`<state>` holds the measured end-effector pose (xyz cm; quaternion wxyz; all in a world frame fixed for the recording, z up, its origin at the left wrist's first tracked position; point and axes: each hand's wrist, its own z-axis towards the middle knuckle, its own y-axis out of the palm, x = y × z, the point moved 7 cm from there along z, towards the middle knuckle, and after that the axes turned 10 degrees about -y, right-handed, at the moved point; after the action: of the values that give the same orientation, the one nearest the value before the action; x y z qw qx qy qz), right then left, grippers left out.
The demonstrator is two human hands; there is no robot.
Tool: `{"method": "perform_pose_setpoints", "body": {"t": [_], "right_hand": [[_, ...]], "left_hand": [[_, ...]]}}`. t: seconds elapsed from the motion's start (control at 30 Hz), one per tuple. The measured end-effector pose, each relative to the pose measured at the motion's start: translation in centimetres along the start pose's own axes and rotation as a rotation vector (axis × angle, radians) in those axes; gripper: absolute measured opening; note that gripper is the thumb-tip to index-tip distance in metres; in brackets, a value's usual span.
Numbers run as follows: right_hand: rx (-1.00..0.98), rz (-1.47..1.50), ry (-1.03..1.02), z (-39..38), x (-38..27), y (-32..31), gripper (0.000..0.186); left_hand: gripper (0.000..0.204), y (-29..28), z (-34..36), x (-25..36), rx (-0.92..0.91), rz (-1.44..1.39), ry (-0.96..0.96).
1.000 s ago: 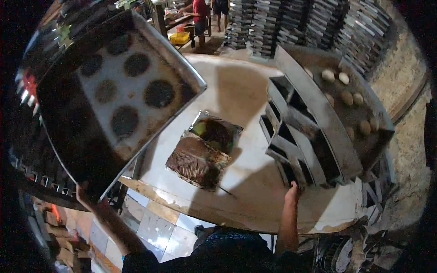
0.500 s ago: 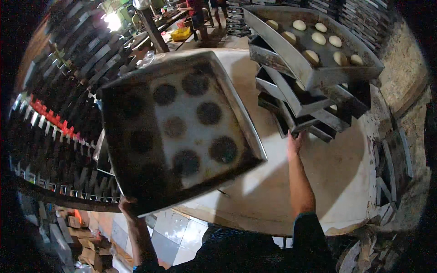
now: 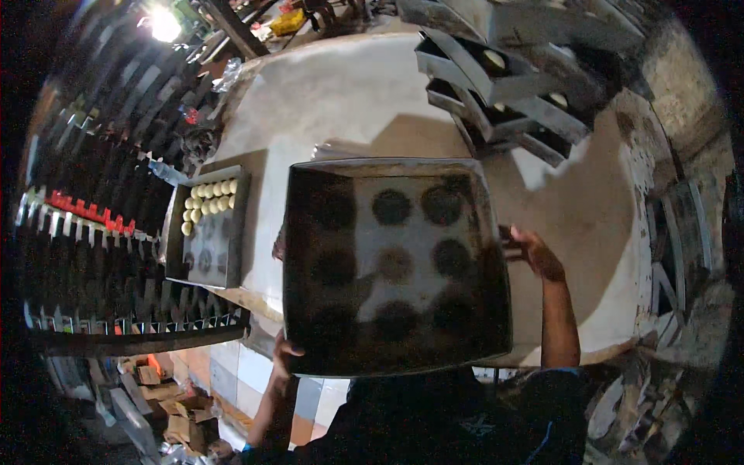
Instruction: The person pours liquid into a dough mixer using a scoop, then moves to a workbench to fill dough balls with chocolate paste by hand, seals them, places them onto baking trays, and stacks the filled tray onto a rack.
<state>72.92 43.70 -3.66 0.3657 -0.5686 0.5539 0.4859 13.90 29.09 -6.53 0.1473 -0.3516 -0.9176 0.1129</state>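
A square dark metal baking tray [image 3: 373,291] with round dark stains on its bottom is held up in front of me. My left hand [image 3: 285,358] grips its near left corner, with most of the fingers hidden by the tray. At the tray's right side is my right hand [image 3: 535,252], its fingers stretched out and apart, close to the rim; whether they touch it I cannot tell. On the table's left edge stands another tray [image 3: 234,267] with rows of pale dough balls [image 3: 213,198]. Crosswise-stacked metal trays [image 3: 484,85] with some dough balls inside rise at the far right.
A pale worktop [image 3: 325,85] lies under the trays. Tall stacks of dark trays [image 3: 101,287] line the left side. More trays [image 3: 686,232] lean at the right by a rough wall. Torn cardboard [image 3: 186,422] lies on the floor at lower left. A yellow item [image 3: 287,22] sits far back.
The held tray has moved right and levelled to face me more squarely. My right hand has left the tray stack and come beside the held tray. The dough tray at left is now uncovered.
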Motion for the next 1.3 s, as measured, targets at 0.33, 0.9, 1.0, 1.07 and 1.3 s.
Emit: {"method": "perform_pose_setpoints", "body": {"t": [0.33,0.9,1.0,1.07,1.3], "right_hand": [[0.508,-0.746,0.060,-17.0,4.0,-5.9,0.028],[0.795,-1.331,-0.135,-15.1,5.9,-21.0,0.043],[1.120,-1.684,-0.544,-16.1,1.4,-13.8,0.036],[1.148,-1.578,-0.281,-14.4,2.0,-9.6,0.036],[0.814,-1.541,-0.965,-4.5,0.6,16.7,0.038]], "left_hand": [[0.075,15.2,-8.1,-11.5,-1.213,0.806,0.653],[0.052,20.6,-10.3,-8.6,-0.893,1.429,1.572],[0.038,18.1,-8.3,3.1,-0.780,1.234,1.559],[0.022,12.6,-6.8,16.6,-0.873,0.483,1.594],[0.039,0.8,8.4,52.2,0.152,0.428,1.316]]}}
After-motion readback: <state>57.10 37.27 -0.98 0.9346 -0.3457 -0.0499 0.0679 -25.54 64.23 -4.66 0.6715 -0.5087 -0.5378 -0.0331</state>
